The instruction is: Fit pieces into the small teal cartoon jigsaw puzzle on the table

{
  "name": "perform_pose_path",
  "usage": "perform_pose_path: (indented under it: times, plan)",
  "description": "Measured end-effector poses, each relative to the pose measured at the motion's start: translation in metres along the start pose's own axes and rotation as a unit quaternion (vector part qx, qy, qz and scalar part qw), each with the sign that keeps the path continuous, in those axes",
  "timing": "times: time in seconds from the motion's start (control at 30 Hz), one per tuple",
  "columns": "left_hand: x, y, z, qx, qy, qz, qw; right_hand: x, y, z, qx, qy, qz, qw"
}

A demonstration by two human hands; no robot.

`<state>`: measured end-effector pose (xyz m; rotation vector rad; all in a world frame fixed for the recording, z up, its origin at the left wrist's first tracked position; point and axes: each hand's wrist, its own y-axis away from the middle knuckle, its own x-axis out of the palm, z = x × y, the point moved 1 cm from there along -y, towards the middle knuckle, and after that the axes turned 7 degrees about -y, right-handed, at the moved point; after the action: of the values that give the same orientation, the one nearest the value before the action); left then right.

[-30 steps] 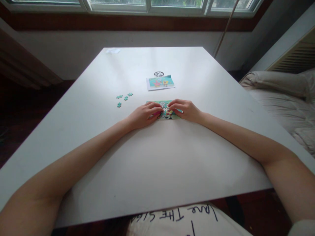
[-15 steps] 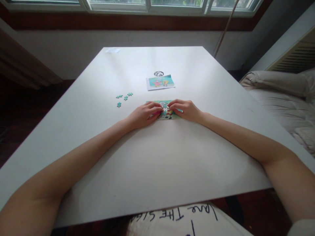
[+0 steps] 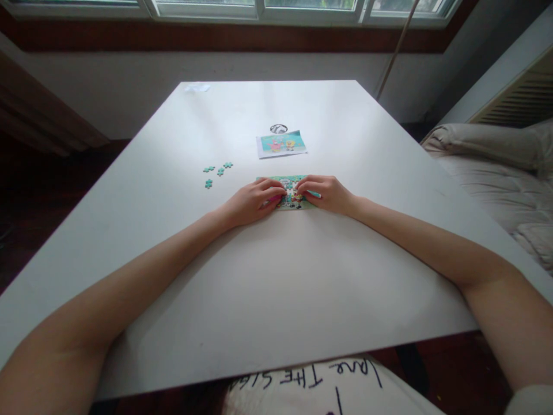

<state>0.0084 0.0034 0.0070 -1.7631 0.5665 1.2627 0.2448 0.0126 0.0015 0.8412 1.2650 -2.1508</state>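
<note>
A partly assembled jigsaw puzzle with a teal cartoon picture lies flat on the white table, and a pale gap shows near its middle. Over its left part my left hand is closed, with bent fingers gripping the puzzle. From the other side my right hand has its fingers drawn together, their tips pressed on the puzzle beside the gap. Whether a loose piece is under those fingertips is hidden. Several loose teal puzzle pieces lie on the table to the left of my left hand.
Beyond the puzzle lies a sheet with a coloured cartoon picture, and behind it a dark round mark. A crumpled clear scrap rests at the table's far left corner. The white table's near edge is at my lap.
Hardly anything differs. My right fingertips have shifted very slightly to the right over the puzzle; my left hand and the loose pieces stay where they were.
</note>
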Motion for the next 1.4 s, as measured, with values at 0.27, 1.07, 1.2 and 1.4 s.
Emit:
perform_pose_path:
  times: [0.27,1.07,1.2,1.4]
  plan:
    - [0.0004,-0.0003,-0.0008,0.000,-0.005,-0.004,1.000,-0.0006,-0.0010,0.0002,-0.011,0.028,0.005,1.000]
    - [0.0010,-0.0004,0.0006,0.005,-0.007,-0.006,1.000,-0.0027,0.0000,0.0031,0.001,0.024,-0.004,1.000]
    - [0.0012,-0.0001,0.0009,0.005,-0.005,-0.003,1.000,-0.0020,0.0000,0.0028,-0.006,0.024,-0.009,1.000]
    - [0.0005,-0.0003,-0.0003,0.003,-0.007,-0.005,1.000,-0.0017,0.0004,0.0023,-0.014,0.028,-0.018,0.999]
